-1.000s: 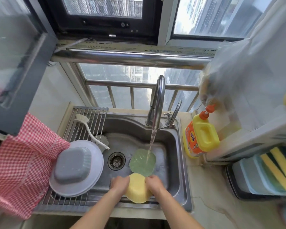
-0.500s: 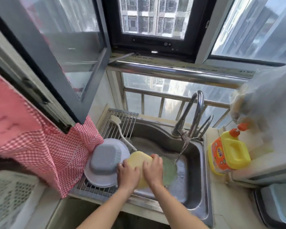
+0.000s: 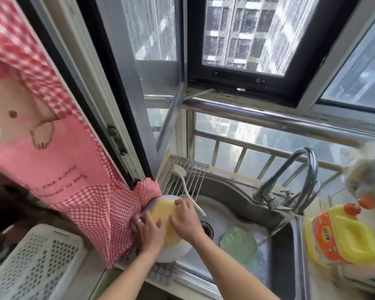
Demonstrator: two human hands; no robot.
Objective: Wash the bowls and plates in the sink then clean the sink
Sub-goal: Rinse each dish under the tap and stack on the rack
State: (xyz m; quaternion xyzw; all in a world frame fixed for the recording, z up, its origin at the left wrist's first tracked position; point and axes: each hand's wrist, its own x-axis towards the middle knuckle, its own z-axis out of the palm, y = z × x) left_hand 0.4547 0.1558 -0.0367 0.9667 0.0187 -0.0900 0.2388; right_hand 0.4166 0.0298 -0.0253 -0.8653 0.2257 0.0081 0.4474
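Observation:
A yellow bowl [image 3: 164, 215] lies upside down on the white plate [image 3: 173, 251] over the drying rack [image 3: 188, 169] at the sink's left side. My left hand [image 3: 146, 231] holds its near left edge and my right hand [image 3: 185, 220] grips its right side. The grey bowl that stood on the plate is hidden under the yellow one. A green plate [image 3: 238, 245] lies flat in the steel sink [image 3: 230, 198] right of the drain [image 3: 206, 228]. Water runs from the faucet [image 3: 294, 169] into the basin.
A white dish brush [image 3: 182, 180] lies on the rack behind my hands. A yellow detergent bottle [image 3: 342, 239] stands on the counter at the right. A red checked cloth [image 3: 74, 169] hangs at the left, above a white perforated basket [image 3: 30, 267].
Both hands carried the yellow bowl from the sink's front left onto the white plate on the rack, covering the grey bowl. The view swung left.

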